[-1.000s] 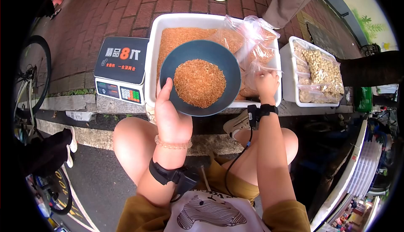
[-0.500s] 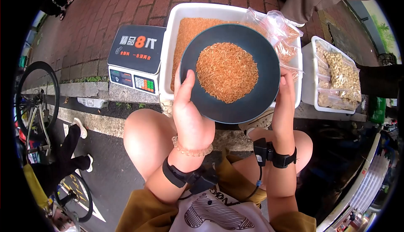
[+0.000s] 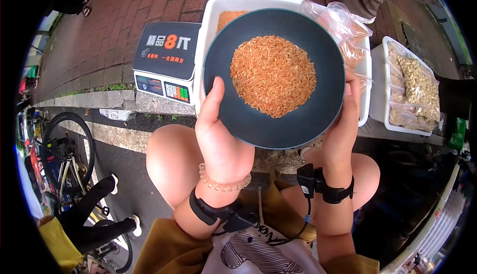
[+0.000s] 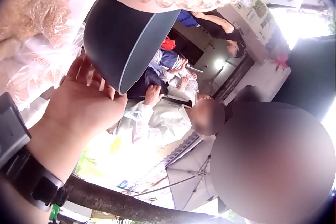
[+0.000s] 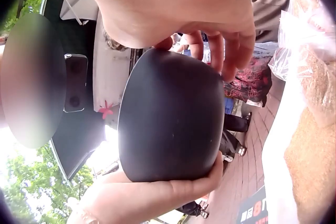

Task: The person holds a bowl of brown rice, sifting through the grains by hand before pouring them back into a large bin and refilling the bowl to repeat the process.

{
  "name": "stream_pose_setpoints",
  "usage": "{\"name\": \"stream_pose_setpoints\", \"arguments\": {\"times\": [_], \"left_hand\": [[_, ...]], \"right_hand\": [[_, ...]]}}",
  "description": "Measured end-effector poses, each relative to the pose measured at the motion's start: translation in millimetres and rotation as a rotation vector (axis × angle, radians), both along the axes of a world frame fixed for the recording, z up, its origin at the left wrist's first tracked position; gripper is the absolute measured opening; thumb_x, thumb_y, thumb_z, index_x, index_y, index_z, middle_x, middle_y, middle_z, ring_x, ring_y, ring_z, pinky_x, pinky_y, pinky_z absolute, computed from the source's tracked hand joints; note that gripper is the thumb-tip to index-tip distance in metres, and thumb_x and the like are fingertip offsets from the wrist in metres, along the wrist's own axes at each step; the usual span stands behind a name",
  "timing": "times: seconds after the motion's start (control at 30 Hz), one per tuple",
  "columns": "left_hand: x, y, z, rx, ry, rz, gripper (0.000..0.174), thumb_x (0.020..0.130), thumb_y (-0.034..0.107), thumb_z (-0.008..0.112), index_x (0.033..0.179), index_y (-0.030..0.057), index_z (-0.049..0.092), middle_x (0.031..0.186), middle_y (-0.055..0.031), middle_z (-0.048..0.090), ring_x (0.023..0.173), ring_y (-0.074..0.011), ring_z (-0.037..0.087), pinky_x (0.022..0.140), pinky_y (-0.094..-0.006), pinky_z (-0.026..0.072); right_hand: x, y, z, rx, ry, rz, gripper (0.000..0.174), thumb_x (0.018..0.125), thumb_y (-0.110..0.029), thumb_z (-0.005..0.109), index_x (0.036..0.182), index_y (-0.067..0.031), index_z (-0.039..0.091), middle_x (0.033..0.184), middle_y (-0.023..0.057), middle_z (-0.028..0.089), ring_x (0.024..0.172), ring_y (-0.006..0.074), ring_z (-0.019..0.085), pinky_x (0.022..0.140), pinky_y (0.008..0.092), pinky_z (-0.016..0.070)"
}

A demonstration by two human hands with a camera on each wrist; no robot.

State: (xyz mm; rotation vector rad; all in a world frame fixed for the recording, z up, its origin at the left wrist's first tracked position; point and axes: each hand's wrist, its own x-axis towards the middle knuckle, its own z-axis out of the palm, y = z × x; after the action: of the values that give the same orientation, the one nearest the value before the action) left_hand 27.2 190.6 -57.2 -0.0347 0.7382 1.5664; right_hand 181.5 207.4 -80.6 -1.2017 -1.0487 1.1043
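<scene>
A dark blue-grey bowl (image 3: 278, 132) is held up in front of the body, tilted toward the head camera. Small orange-brown dried pieces (image 3: 273, 75) lie heaped in its middle. My left hand (image 3: 223, 142) grips its left side, thumb at the rim and fingers spread under the base, as the right wrist view shows. At the opposite side, my right hand (image 3: 340, 132) holds the rim with bent fingers. Behind the bowl stands a white tub (image 3: 365, 110) with more of the pieces, largely hidden, and plastic bags (image 3: 343, 25) at its right end.
Left of the tub sits a scale (image 3: 166, 50) with a keypad. A second white tub (image 3: 385, 95) with bagged pale nuts (image 3: 417, 80) stands at the right. People stand beyond the tubs. A bicycle (image 3: 67, 150) and a walking person (image 3: 89, 219) are at the left.
My right hand has left the bags in the tub and taken hold of the bowl's right rim. The bowl has come closer to the head camera and shifted right.
</scene>
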Motion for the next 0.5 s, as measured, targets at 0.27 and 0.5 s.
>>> {"name": "stream_pose_setpoints", "arguments": {"times": [0.27,0.5], "left_hand": [[14.0,-1.4,-1.2,0.112,0.164,0.016,0.042,0.095,0.020,0.049,0.135,0.0146,0.037,0.131,-0.0040,0.048,0.120,-0.0204,0.046,0.100,-0.0395,0.0377],[13.0,-2.8,-6.0,0.050,0.152,-0.218,0.050,0.087,0.002,0.053,0.130,0.0146,0.030,0.120,-0.0056,0.045,0.113,-0.0173,0.046,0.095,-0.0382,0.0399]], "right_hand": [[-26.3,-13.3,12.8,0.016,0.124,0.144,0.059,0.092,-0.019,0.050,0.143,-0.0043,0.023,0.132,0.0088,0.042,0.119,0.0176,0.040,0.104,0.0324,0.0277],[20.9,13.5,11.8,-0.168,0.204,-0.078,0.061,0.076,0.001,0.042,0.137,-0.0032,0.037,0.122,0.0078,0.052,0.109,0.0161,0.049,0.094,0.0283,0.0378]]}}
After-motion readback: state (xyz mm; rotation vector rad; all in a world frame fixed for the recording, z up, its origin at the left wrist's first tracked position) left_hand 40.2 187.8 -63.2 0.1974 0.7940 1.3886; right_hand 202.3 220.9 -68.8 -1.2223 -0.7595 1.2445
